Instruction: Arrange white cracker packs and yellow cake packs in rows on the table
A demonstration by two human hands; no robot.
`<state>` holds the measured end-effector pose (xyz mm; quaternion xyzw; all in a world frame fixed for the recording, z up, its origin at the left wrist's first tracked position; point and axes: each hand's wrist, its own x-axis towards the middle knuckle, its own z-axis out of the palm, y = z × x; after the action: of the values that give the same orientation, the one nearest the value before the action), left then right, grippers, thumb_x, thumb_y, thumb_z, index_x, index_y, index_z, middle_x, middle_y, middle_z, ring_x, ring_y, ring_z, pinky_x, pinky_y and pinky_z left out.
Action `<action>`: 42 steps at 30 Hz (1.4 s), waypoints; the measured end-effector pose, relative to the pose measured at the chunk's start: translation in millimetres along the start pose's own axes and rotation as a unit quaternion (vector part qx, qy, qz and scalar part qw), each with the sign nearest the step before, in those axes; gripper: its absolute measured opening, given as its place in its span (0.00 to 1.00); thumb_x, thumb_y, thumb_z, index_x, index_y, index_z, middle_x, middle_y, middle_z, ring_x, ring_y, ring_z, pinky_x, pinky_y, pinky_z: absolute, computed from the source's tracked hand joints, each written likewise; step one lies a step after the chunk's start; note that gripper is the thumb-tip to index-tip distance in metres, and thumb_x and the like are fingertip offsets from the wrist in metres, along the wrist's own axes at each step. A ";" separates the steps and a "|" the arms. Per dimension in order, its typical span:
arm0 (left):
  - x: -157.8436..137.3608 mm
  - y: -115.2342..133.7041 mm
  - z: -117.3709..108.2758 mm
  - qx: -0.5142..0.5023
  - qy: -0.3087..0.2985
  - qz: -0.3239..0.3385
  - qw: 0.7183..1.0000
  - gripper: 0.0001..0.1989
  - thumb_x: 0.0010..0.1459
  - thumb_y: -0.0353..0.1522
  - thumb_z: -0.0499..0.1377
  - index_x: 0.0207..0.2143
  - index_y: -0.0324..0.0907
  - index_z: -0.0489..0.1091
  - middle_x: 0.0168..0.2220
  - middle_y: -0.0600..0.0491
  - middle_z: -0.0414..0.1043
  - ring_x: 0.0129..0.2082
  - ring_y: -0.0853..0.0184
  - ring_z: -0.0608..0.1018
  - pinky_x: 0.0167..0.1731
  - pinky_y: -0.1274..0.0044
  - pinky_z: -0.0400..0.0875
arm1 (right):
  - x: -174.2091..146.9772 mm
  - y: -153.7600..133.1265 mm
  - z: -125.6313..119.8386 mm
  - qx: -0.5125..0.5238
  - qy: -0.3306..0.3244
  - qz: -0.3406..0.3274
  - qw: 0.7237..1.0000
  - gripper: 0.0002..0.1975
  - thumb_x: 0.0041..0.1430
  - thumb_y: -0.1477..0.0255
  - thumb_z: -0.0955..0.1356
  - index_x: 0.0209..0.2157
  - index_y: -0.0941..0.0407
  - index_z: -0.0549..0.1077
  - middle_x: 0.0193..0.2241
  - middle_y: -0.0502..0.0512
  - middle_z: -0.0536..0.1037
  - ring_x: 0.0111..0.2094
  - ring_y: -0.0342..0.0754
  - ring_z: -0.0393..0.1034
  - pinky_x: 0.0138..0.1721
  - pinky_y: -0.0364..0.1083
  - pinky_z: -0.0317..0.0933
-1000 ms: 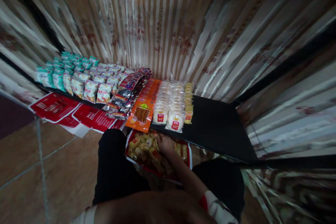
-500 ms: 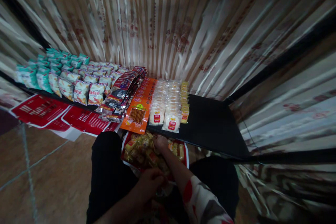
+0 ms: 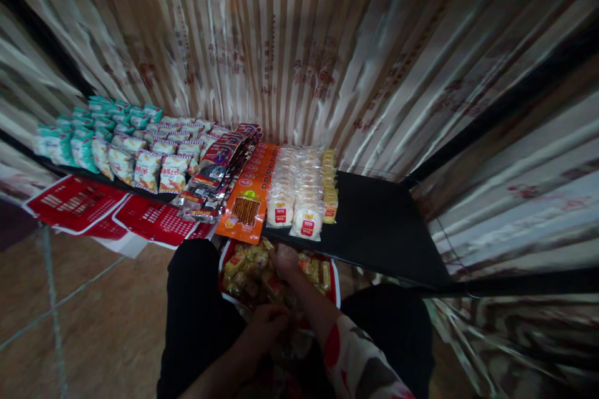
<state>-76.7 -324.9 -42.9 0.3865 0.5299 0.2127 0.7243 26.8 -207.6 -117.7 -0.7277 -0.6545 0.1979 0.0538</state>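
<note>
**Down among gold-wrapped packets (image 3: 256, 275) with the right hand (image 3: 283, 260), at the near rim with the left hand (image 3: 266, 323)**

Taking the clock from the middle of the red container (image 3: 334, 280), with 12 pointing away from the wearer: has the container low between the knees (image 3: 193, 290), one at 9 and one at 4, and the gold-wrapped packets inside it. Meets the front edge of the black shelf (image 3: 379, 224) at 12, tight above the far rim. Shows bare shelf surface at 2, between the yellow-wrapped row (image 3: 330, 190) and the dark post (image 3: 496, 113). Opens widest at 8, over the floor tiles (image 3: 112, 305). Bounded behind the shelf by a striped curtain (image 3: 281, 43). Crowded at 11 by an orange pouch (image 3: 246, 196), at 12 by white-wrapped rows (image 3: 283, 190).

Rests the right hand near 12, fingers bent down, touching the packets; cannot tell pinched from merely touched. Holds the left hand at 6, fingers curled in; too dim to tell clamped from loose, or to make out anything held
</note>
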 end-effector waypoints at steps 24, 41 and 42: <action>15.9 0.3 -10.1 0.335 0.181 0.311 0.871 0.16 0.53 0.31 0.51 0.44 0.42 0.69 0.45 0.46 0.72 0.47 0.60 0.72 0.50 0.64 0.66 | -104.2 49.9 -108.3 0.184 0.004 -0.234 0.955 0.10 0.61 0.71 0.60 0.33 0.52 0.72 0.30 0.50 0.76 0.35 0.45 0.71 0.37 0.42 0.61; 43.1 51.7 62.8 0.125 0.087 0.255 0.955 0.15 0.53 0.36 0.50 0.41 0.39 0.66 0.36 0.49 0.74 0.35 0.65 0.76 0.35 0.74 0.71 | -105.2 86.6 -107.6 0.587 0.093 -0.046 0.803 0.18 0.49 0.65 0.69 0.43 0.53 0.67 0.32 0.53 0.78 0.34 0.48 0.74 0.38 0.48 0.69; 46.1 55.2 67.9 0.116 0.078 0.244 0.960 0.16 0.54 0.36 0.49 0.42 0.38 0.66 0.36 0.48 0.73 0.34 0.65 0.76 0.31 0.75 0.72 | -102.4 88.4 -108.9 0.594 0.112 -0.040 0.795 0.18 0.48 0.65 0.69 0.42 0.53 0.67 0.32 0.54 0.78 0.33 0.48 0.74 0.38 0.48 0.69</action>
<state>8.3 -280.8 -17.9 0.5679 0.4952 0.3496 0.5569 141.6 -299.8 -25.4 -0.5426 -0.4262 0.4630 0.5564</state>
